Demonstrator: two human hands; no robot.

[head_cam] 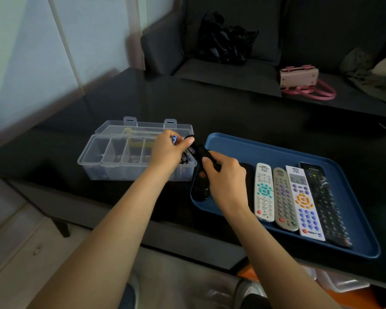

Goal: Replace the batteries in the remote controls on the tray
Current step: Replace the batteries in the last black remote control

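Observation:
A blue tray (276,150) lies on the black table and carries several remotes: a white one with teal keys (264,192), a grey one (284,199), a white one with orange and blue keys (304,201) and a black one (325,201). My right hand (226,175) grips a black remote (201,157) above the tray's left edge, tilted towards the box. My left hand (168,148) pinches a blue battery (174,139) at the remote's far end. More batteries (187,156) lie in the clear box's right compartment. A dark piece (201,188) rests at the tray's left rim.
A clear plastic divided box (112,157) with its lid open stands left of the tray. A grey sofa behind the table holds a black bag (225,41) and a pink handbag (301,79). The table's near edge runs just below the tray.

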